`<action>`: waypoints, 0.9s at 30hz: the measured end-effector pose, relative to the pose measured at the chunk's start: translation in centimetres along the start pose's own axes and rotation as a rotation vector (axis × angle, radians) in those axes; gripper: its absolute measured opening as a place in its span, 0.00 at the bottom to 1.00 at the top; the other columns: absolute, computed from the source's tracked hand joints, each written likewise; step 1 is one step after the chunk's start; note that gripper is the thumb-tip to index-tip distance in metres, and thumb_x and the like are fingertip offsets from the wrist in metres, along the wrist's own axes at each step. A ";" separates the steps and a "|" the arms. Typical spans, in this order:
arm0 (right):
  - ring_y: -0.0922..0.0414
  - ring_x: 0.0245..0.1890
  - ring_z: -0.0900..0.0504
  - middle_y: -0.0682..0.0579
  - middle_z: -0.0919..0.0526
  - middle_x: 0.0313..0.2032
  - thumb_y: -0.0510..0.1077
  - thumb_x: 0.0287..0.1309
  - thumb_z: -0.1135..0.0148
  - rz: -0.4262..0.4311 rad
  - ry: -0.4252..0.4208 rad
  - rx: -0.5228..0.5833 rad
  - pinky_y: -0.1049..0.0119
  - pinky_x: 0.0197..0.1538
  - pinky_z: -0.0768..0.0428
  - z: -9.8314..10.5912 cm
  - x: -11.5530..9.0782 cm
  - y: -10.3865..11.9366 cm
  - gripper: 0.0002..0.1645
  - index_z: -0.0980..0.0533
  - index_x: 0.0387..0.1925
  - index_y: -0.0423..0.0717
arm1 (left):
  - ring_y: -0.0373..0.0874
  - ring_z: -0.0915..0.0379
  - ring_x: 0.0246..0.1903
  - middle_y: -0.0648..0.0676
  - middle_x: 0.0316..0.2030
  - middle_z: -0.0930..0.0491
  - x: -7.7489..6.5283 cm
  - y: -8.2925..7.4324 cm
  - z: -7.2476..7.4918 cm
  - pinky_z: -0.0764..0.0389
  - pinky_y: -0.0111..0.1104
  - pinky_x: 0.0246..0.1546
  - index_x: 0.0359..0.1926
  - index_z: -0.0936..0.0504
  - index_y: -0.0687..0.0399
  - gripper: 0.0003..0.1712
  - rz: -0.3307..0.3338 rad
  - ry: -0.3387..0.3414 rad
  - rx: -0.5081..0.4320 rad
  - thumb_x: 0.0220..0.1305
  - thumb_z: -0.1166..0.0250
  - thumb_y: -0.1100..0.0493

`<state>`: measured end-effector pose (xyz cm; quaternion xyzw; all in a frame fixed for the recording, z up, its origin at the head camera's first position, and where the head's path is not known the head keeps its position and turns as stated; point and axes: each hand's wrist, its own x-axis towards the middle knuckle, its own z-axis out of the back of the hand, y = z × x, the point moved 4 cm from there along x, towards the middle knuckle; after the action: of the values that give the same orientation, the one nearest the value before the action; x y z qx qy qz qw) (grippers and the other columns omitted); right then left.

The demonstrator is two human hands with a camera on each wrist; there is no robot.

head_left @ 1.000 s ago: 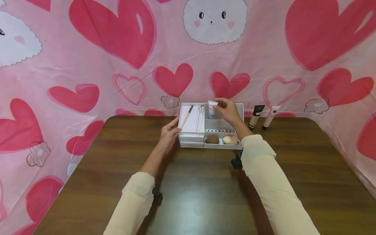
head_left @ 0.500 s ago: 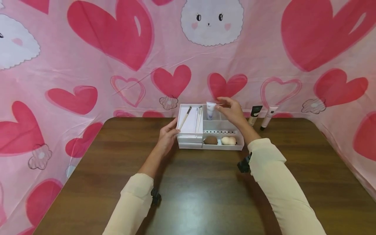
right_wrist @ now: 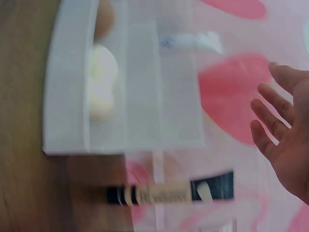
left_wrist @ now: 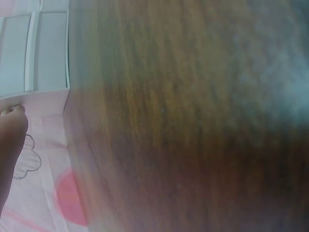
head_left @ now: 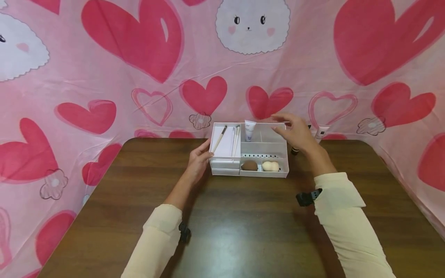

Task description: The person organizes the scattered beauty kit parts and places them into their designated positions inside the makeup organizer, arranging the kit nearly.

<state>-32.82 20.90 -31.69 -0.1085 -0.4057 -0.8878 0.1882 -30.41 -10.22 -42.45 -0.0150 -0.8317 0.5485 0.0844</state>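
Observation:
A white makeup organizer (head_left: 264, 148) stands at the table's back edge. My left hand (head_left: 199, 160) rests against its left side, thumb at the front corner; how firmly it holds is partly hidden. A small white tube (head_left: 249, 131) stands upright in the back middle compartment. Over the organizer's right end my right hand (head_left: 295, 133) hangs with fingers apart and holds nothing, as the right wrist view shows too. Beige-and-black tube (right_wrist: 166, 192) and pink tube (head_left: 322, 132) stand right of the organizer, partly behind that hand in the head view.
Makeup brushes (head_left: 234, 141) lie in the organizer's top left tray. A brown sponge (head_left: 249, 166) and a cream sponge (head_left: 270, 166) sit in the front compartments. Behind the wooden table (head_left: 236, 220) hangs a pink cloth with hearts (head_left: 203, 94).
My right hand has let go of the small white tube and moved right, toward the two tubes on the table. The white tube stays in its compartment. My left hand has stayed in place.

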 end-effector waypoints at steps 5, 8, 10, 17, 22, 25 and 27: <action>0.55 0.57 0.18 0.46 0.15 0.58 0.46 0.68 0.38 -0.063 -0.122 0.019 0.57 0.67 0.23 4.1 -1.4 -1.8 0.27 0.25 0.64 0.39 | 0.56 0.45 0.73 0.68 0.78 0.46 -0.2 0.0 -0.3 0.23 0.20 0.53 0.76 0.46 0.73 0.39 0.008 0.003 -0.003 0.62 0.52 0.77; 0.73 0.48 0.20 0.68 0.13 0.46 0.43 0.67 0.37 -0.065 -0.253 0.067 0.78 0.57 0.24 6.3 -2.0 -3.6 0.23 0.21 0.60 0.38 | 0.57 0.46 0.73 0.68 0.78 0.46 -0.2 -0.2 -0.3 0.23 0.19 0.52 0.75 0.46 0.74 0.40 0.000 0.003 -0.002 0.61 0.52 0.77; 0.78 0.45 0.22 0.79 0.18 0.41 0.39 0.65 0.36 -0.071 -0.332 0.144 0.84 0.52 0.26 7.2 -2.2 -4.9 0.20 0.19 0.58 0.42 | 0.57 0.46 0.74 0.68 0.78 0.46 -0.2 -0.3 -0.2 0.23 0.20 0.52 0.75 0.46 0.74 0.40 -0.007 -0.002 -0.006 0.61 0.52 0.77; 0.78 0.45 0.24 0.80 0.19 0.38 0.34 0.61 0.35 -0.198 -0.513 0.341 0.81 0.52 0.29 7.9 -3.3 -9.0 0.22 0.18 0.51 0.61 | 0.57 0.47 0.74 0.67 0.78 0.46 -0.1 -0.3 0.1 0.23 0.19 0.52 0.75 0.46 0.74 0.39 0.003 -0.006 -0.014 0.61 0.52 0.78; 0.75 0.40 0.22 0.76 0.16 0.35 0.27 0.58 0.37 -0.251 -0.500 0.571 0.88 0.43 0.24 7.3 -3.9 -11.0 0.26 0.22 0.43 0.64 | 0.56 0.46 0.74 0.67 0.78 0.46 -0.2 -0.2 0.0 0.23 0.20 0.52 0.75 0.46 0.74 0.39 0.007 0.000 -0.011 0.61 0.52 0.78; 0.75 0.35 0.22 0.76 0.14 0.32 0.27 0.59 0.38 -0.261 -0.446 0.623 0.88 0.36 0.25 7.1 -4.2 -11.5 0.26 0.22 0.40 0.67 | 0.56 0.45 0.73 0.67 0.78 0.46 -0.2 -0.2 0.0 0.22 0.20 0.52 0.75 0.45 0.73 0.39 0.006 0.003 -0.005 0.61 0.51 0.77; 0.75 0.32 0.23 0.76 0.14 0.29 0.28 0.60 0.38 -0.279 -0.427 0.617 0.86 0.33 0.26 7.0 -4.3 -11.6 0.26 0.21 0.38 0.69 | 0.57 0.45 0.73 0.67 0.78 0.46 -0.2 -0.3 -0.1 0.22 0.20 0.52 0.75 0.45 0.73 0.39 0.005 0.006 0.000 0.61 0.51 0.77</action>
<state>-33.53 34.24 -36.55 -0.1730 -0.6943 -0.6985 0.0010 -30.21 -10.29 -42.22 -0.0188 -0.8315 0.5485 0.0858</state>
